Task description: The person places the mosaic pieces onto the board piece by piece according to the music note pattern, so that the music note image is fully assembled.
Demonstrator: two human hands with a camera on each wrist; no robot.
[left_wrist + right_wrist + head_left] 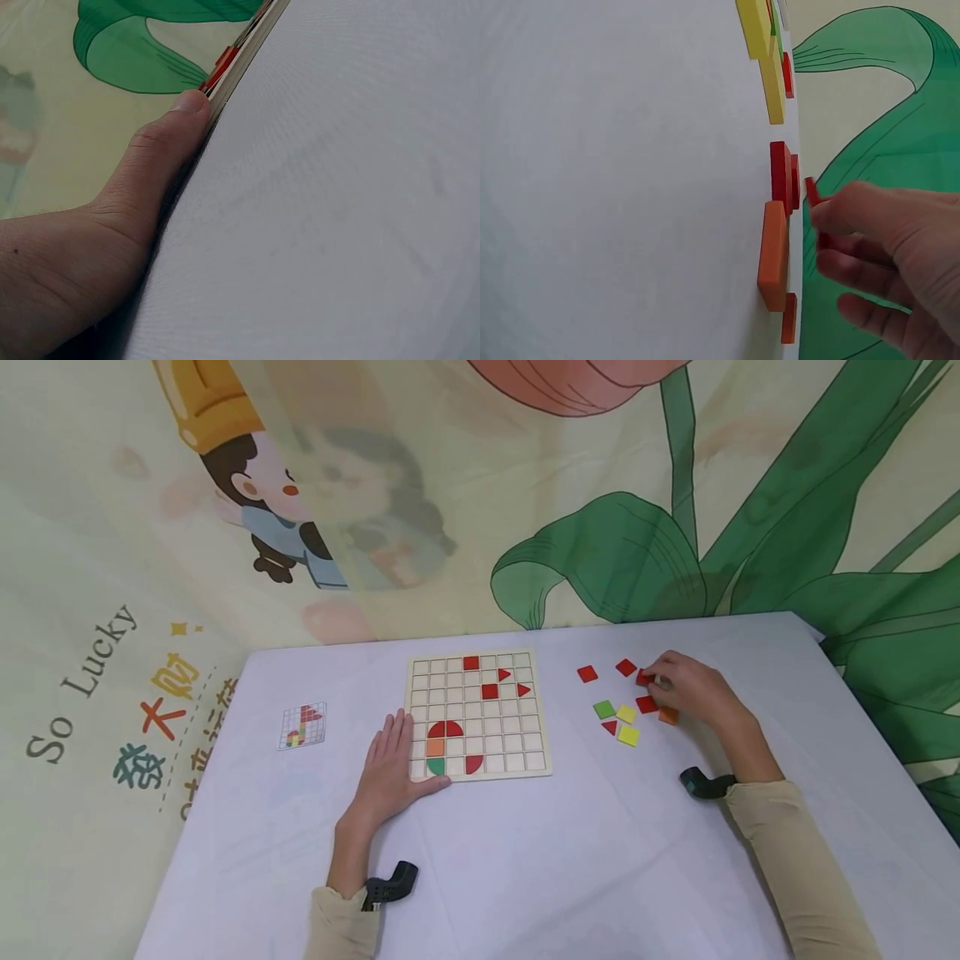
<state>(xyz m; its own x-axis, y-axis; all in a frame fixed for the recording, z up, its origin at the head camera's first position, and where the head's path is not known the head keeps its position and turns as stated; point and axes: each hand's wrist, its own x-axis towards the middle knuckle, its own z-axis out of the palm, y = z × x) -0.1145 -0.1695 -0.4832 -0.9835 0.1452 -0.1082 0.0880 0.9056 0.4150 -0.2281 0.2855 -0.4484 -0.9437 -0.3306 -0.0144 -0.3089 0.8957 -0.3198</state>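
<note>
My left hand (386,777) lies flat along the left edge of a pale wooden grid board (513,724), fingers straight, thumb at its lower corner. The left wrist view shows the thumb (161,146) against the board's edge. On the board sit red squares (490,692), red triangles (523,691), red quarter circles (474,764), an orange square (435,747) and a green quarter circle (437,766). To the right, my right hand (686,685) pinches a small red piece (812,192) between thumb and fingers, close over the loose pieces; the fingers partly hide its shape.
Loose pieces lie right of the board: red squares (587,673), a green square (603,709), yellow squares (628,736), a red triangle (611,727) and orange pieces (774,255). A printed grid card (303,726) lies left on the white tablecloth (540,868). A patterned curtain (450,602) hangs behind.
</note>
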